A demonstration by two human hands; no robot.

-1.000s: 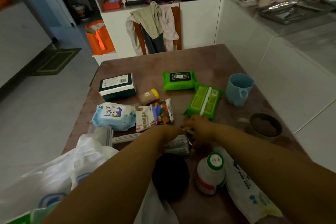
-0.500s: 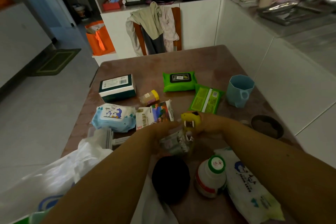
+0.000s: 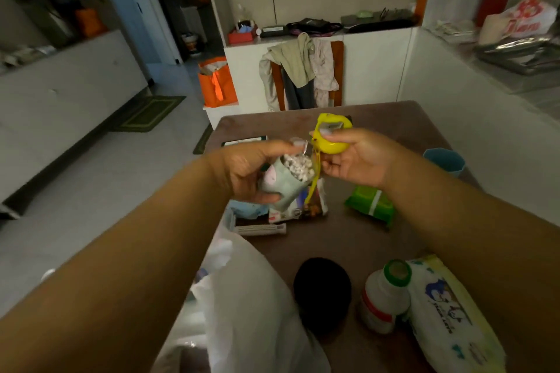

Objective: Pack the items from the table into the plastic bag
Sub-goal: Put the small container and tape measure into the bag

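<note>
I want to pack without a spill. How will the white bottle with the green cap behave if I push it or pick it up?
The white bottle stands upright and narrows toward its green cap, so a push near the top may tip it. Its round body would probably roll once down. It looks like rigid plastic, likely firm to hold. With both hands busy, lift it low.

The room is dim, with a pale tiled floor (image 3: 100,191) and white low cabinets (image 3: 375,66) along the far wall. A wooden chair draped with clothes (image 3: 303,73) stands at the far edge of the brown table (image 3: 394,121). An orange bag (image 3: 216,85) and a green doormat (image 3: 148,113) lie to its left.
</note>
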